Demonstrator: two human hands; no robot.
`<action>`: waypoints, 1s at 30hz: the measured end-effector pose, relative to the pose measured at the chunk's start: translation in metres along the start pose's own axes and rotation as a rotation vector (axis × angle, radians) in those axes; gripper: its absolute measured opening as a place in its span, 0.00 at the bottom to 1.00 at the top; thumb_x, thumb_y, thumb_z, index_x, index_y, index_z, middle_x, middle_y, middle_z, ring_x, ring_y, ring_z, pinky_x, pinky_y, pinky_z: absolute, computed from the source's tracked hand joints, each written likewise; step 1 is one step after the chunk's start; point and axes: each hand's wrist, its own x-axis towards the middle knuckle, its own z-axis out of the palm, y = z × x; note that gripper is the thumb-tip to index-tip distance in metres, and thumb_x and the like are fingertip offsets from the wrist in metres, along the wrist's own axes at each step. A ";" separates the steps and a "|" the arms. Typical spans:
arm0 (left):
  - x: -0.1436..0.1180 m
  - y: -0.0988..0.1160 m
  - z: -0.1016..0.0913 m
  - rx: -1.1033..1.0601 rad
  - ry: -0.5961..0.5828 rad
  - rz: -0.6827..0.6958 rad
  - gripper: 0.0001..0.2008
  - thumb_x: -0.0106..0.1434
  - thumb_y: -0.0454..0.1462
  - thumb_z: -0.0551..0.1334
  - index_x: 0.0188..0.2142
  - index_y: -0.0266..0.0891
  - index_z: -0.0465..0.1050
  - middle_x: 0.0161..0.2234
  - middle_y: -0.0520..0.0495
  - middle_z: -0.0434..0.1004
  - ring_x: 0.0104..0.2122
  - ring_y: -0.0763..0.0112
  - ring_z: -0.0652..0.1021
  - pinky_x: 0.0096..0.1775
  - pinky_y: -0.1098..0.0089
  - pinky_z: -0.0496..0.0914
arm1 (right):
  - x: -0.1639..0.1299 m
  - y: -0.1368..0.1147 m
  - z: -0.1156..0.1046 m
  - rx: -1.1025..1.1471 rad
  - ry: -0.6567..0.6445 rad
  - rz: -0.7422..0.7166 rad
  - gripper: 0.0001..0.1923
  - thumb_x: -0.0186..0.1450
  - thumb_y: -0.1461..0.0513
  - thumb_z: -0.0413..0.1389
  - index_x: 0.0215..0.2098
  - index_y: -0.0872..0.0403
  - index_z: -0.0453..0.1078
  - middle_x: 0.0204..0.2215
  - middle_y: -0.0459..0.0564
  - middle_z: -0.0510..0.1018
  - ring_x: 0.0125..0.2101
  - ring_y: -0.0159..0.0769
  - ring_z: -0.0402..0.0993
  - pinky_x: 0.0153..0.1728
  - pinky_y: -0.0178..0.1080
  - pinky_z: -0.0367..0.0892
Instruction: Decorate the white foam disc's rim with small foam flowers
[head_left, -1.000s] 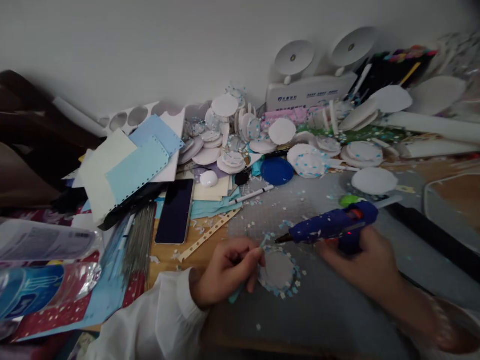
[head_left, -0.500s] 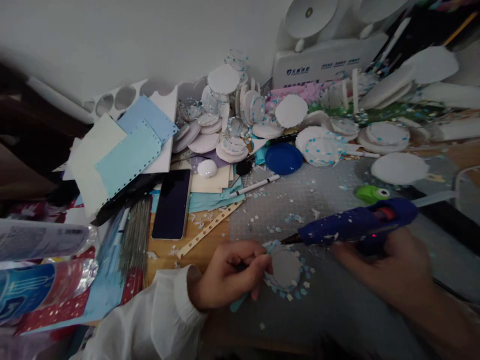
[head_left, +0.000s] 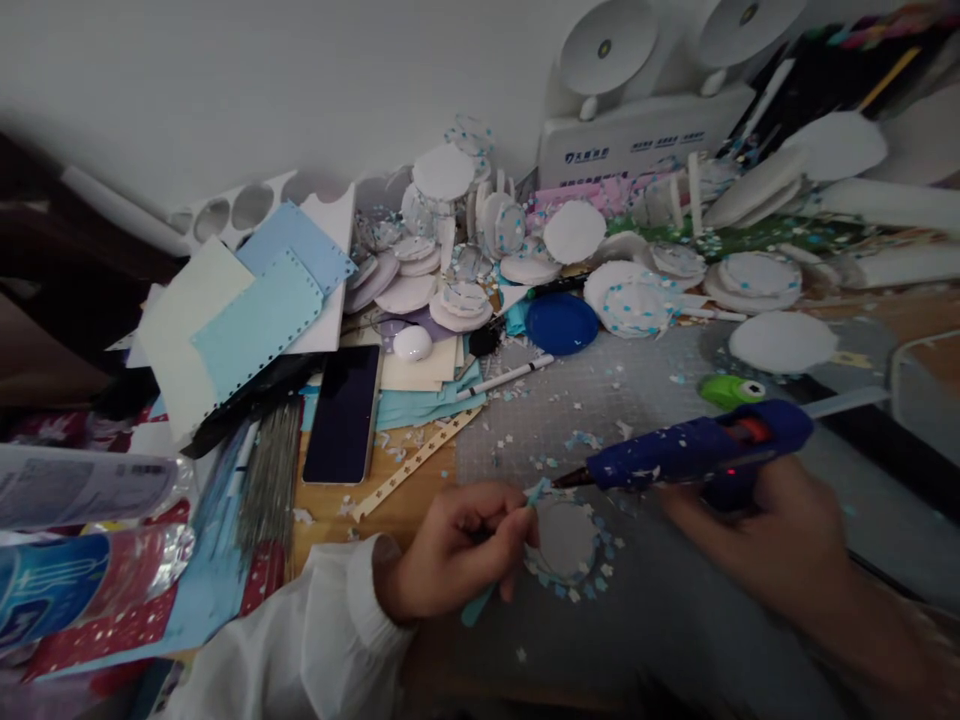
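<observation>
Two hands work hot glue onto a small disc at the near edge of a cluttered craft table.

The grey cutting mat [head_left: 660, 600] is the landmark, with everything placed from it. Beyond its far edge lies a heap of white discs [head_left: 465, 270]; off its left side a dark phone [head_left: 343, 412] lies flat on the wooden top. The right hand [head_left: 757, 530] is closed around the grip of the blue glue gun [head_left: 697, 452], which lies nearly level above the mat, nozzle pointing left. The left hand [head_left: 457, 545], in a white sleeve, pinches a thin teal stick [head_left: 501, 555] at the mat's left edge. The grey disc [head_left: 566, 540], ringed with tiny blue and white flowers, lies flat on the mat just under the nozzle, between the hands.
</observation>
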 end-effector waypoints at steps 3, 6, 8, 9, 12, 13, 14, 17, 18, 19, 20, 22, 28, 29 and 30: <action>0.000 0.000 0.001 0.001 0.007 0.001 0.25 0.67 0.54 0.52 0.27 0.34 0.67 0.12 0.55 0.63 0.12 0.81 0.63 0.18 0.81 0.57 | 0.001 0.000 -0.001 0.028 -0.004 -0.016 0.12 0.63 0.55 0.49 0.24 0.48 0.55 0.09 0.39 0.64 0.07 0.30 0.61 0.09 0.31 0.54; 0.000 -0.002 0.001 0.001 0.008 -0.005 0.25 0.67 0.54 0.52 0.27 0.35 0.67 0.12 0.55 0.63 0.12 0.82 0.63 0.18 0.81 0.57 | -0.001 0.000 0.000 0.031 -0.021 -0.015 0.11 0.63 0.55 0.50 0.25 0.49 0.57 0.10 0.40 0.65 0.08 0.30 0.62 0.10 0.30 0.56; 0.000 -0.004 0.001 -0.009 0.002 -0.001 0.24 0.67 0.53 0.52 0.28 0.35 0.67 0.12 0.55 0.63 0.12 0.82 0.63 0.17 0.81 0.56 | -0.002 0.001 0.000 0.030 -0.038 -0.011 0.10 0.62 0.56 0.50 0.25 0.50 0.58 0.10 0.40 0.65 0.09 0.30 0.62 0.10 0.30 0.57; 0.000 -0.004 0.001 -0.015 0.000 0.003 0.24 0.67 0.53 0.52 0.28 0.35 0.67 0.12 0.56 0.63 0.12 0.82 0.63 0.17 0.81 0.57 | -0.002 0.001 0.000 0.030 -0.039 -0.009 0.10 0.62 0.56 0.50 0.25 0.50 0.58 0.10 0.40 0.65 0.09 0.30 0.62 0.10 0.30 0.57; 0.000 -0.005 0.000 -0.019 0.003 0.013 0.23 0.68 0.52 0.53 0.28 0.35 0.67 0.13 0.56 0.63 0.13 0.81 0.63 0.18 0.81 0.57 | -0.001 0.001 0.000 0.029 -0.032 -0.002 0.10 0.62 0.56 0.50 0.25 0.49 0.57 0.10 0.39 0.64 0.08 0.31 0.62 0.10 0.31 0.57; 0.000 -0.005 0.000 -0.016 0.004 0.012 0.23 0.68 0.51 0.53 0.28 0.35 0.67 0.13 0.56 0.63 0.13 0.81 0.63 0.18 0.81 0.57 | -0.001 0.001 0.000 0.029 -0.029 -0.002 0.10 0.61 0.55 0.50 0.25 0.49 0.57 0.10 0.39 0.64 0.08 0.31 0.62 0.10 0.31 0.57; 0.000 -0.004 0.001 -0.012 0.006 0.007 0.23 0.68 0.52 0.53 0.28 0.35 0.67 0.13 0.55 0.63 0.13 0.81 0.63 0.18 0.81 0.57 | -0.001 0.001 0.000 0.030 -0.026 -0.001 0.10 0.61 0.55 0.50 0.25 0.49 0.57 0.10 0.39 0.64 0.08 0.31 0.62 0.10 0.31 0.57; -0.001 -0.002 0.001 0.000 0.010 -0.005 0.23 0.67 0.52 0.53 0.28 0.35 0.67 0.13 0.55 0.63 0.13 0.81 0.63 0.18 0.81 0.57 | -0.001 0.001 0.000 0.031 -0.030 -0.003 0.10 0.60 0.56 0.51 0.24 0.49 0.56 0.10 0.39 0.64 0.08 0.30 0.61 0.10 0.31 0.56; -0.001 -0.002 0.001 0.000 0.010 -0.008 0.24 0.67 0.53 0.53 0.27 0.35 0.66 0.13 0.55 0.63 0.12 0.81 0.63 0.18 0.81 0.56 | -0.001 0.001 0.000 0.031 -0.034 -0.003 0.10 0.60 0.57 0.51 0.24 0.49 0.55 0.10 0.39 0.63 0.08 0.30 0.60 0.10 0.31 0.55; 0.000 -0.002 0.002 -0.004 0.008 -0.008 0.24 0.67 0.53 0.53 0.27 0.35 0.66 0.13 0.55 0.63 0.12 0.82 0.63 0.17 0.81 0.56 | -0.001 0.001 0.000 0.030 -0.039 -0.003 0.10 0.60 0.57 0.50 0.24 0.49 0.55 0.10 0.38 0.63 0.08 0.30 0.60 0.10 0.31 0.54; 0.000 -0.002 0.002 -0.010 0.004 -0.008 0.23 0.67 0.53 0.53 0.28 0.35 0.66 0.13 0.55 0.63 0.12 0.82 0.63 0.17 0.81 0.56 | -0.001 0.000 0.001 0.031 -0.039 0.000 0.09 0.60 0.57 0.50 0.24 0.49 0.56 0.10 0.38 0.63 0.08 0.30 0.60 0.10 0.31 0.54; 0.000 -0.002 0.002 -0.025 -0.003 -0.004 0.23 0.67 0.52 0.53 0.28 0.35 0.66 0.13 0.55 0.63 0.12 0.82 0.63 0.17 0.81 0.56 | -0.001 0.000 0.001 0.038 -0.044 0.014 0.08 0.60 0.57 0.50 0.25 0.49 0.57 0.10 0.38 0.64 0.08 0.30 0.60 0.10 0.31 0.55; 0.001 -0.003 0.001 -0.040 0.008 -0.012 0.24 0.67 0.53 0.53 0.27 0.35 0.66 0.12 0.56 0.63 0.12 0.82 0.63 0.17 0.81 0.56 | -0.003 0.001 0.002 0.054 -0.060 0.065 0.09 0.59 0.56 0.50 0.23 0.49 0.57 0.10 0.39 0.64 0.09 0.31 0.61 0.11 0.32 0.55; 0.001 -0.002 0.001 -0.042 0.007 -0.012 0.23 0.67 0.53 0.53 0.27 0.35 0.66 0.12 0.56 0.63 0.12 0.82 0.63 0.17 0.81 0.56 | -0.003 0.002 0.002 0.054 -0.061 0.065 0.09 0.59 0.56 0.50 0.23 0.49 0.58 0.09 0.39 0.64 0.08 0.32 0.61 0.11 0.32 0.55; 0.001 -0.002 0.001 -0.044 0.007 -0.013 0.23 0.67 0.53 0.53 0.27 0.35 0.66 0.13 0.56 0.63 0.12 0.82 0.63 0.17 0.81 0.56 | -0.002 0.002 0.002 0.056 -0.061 0.065 0.09 0.58 0.56 0.50 0.23 0.49 0.58 0.09 0.39 0.64 0.09 0.32 0.61 0.11 0.32 0.55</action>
